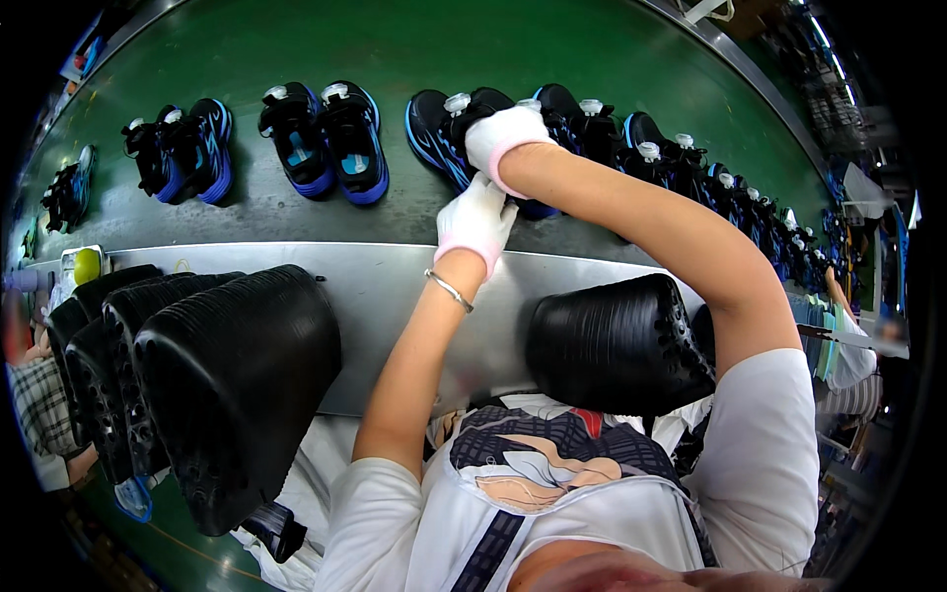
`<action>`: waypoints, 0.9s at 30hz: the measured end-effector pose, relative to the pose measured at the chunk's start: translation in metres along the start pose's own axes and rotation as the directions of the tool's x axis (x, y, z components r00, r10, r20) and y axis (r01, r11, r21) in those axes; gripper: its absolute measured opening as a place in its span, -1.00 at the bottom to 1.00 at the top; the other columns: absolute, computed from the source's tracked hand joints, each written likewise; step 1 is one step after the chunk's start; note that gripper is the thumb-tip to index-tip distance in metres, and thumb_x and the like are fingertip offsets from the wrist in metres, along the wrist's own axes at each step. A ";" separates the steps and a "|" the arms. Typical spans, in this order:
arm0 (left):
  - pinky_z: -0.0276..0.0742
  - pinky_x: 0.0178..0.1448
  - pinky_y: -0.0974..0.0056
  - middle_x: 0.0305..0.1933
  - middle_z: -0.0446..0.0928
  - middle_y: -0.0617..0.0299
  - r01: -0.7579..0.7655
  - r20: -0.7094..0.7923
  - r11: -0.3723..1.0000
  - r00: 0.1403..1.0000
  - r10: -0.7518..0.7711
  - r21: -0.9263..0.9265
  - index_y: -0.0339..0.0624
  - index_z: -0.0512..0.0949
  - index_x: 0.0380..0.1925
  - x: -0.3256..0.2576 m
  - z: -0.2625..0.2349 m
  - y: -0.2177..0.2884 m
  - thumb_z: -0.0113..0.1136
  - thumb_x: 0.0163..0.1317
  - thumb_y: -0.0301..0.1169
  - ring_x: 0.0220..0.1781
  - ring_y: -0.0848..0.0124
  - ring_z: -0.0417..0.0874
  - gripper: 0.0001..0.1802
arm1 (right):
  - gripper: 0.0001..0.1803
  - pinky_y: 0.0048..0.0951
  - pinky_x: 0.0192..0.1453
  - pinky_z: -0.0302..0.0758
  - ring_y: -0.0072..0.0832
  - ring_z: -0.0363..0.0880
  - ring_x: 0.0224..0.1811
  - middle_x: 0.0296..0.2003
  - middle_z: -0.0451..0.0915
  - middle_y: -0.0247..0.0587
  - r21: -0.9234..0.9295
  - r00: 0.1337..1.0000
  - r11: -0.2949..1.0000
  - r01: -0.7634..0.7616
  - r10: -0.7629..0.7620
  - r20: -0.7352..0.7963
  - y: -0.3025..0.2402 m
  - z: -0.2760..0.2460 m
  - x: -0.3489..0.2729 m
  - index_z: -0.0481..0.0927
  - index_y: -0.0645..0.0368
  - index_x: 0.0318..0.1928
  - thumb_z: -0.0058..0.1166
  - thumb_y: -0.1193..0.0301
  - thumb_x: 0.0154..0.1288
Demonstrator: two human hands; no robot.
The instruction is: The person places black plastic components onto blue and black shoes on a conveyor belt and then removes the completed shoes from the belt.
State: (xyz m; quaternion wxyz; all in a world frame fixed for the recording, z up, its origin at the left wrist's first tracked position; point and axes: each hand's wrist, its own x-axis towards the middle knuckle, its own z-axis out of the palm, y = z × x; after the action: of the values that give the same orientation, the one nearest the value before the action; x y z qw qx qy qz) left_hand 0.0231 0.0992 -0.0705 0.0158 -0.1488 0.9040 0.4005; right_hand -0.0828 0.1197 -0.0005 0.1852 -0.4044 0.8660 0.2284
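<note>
My left hand [474, 219], in a white glove with a pink cuff, reaches up to the heel end of a black and blue sneaker [434, 133]. Its fingers are bent in at the shoe, and the fingertips are partly hidden. My right hand [506, 136], gloved the same way, is curled over the upper of the adjoining sneaker [485, 103] in that pair. Its fingers are mostly covered by the hand itself. White round pieces sit on the shoes' tongues. The two hands nearly touch each other.
More sneaker pairs [353, 148] stand left on the green belt [414, 39]; a dense row [681, 158] runs off right. Along the near metal ledge [395, 286] are nested black plastic stacks [237, 365], with another black stack [621, 340] by my right arm. People stand at both sides.
</note>
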 end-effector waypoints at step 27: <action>0.50 0.09 0.10 -0.01 0.56 0.04 -0.016 0.176 0.989 0.984 -0.011 0.150 -0.13 0.61 -0.19 0.039 -0.001 -0.015 0.10 0.16 -0.10 0.03 0.08 0.57 -0.62 | -0.67 -0.21 -0.10 0.56 -0.12 0.63 -0.18 -0.24 0.65 -0.06 0.070 0.989 0.989 0.130 -0.124 -0.075 0.024 -0.026 -0.022 0.63 0.10 -0.13 -0.05 0.18 0.28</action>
State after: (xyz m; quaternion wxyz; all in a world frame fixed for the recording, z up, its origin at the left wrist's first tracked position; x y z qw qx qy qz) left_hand -0.0095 0.0789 -0.0860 0.1067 -0.1100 0.9269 0.3427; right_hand -0.0914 0.1330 0.0378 0.1836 -0.4593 0.8524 0.1692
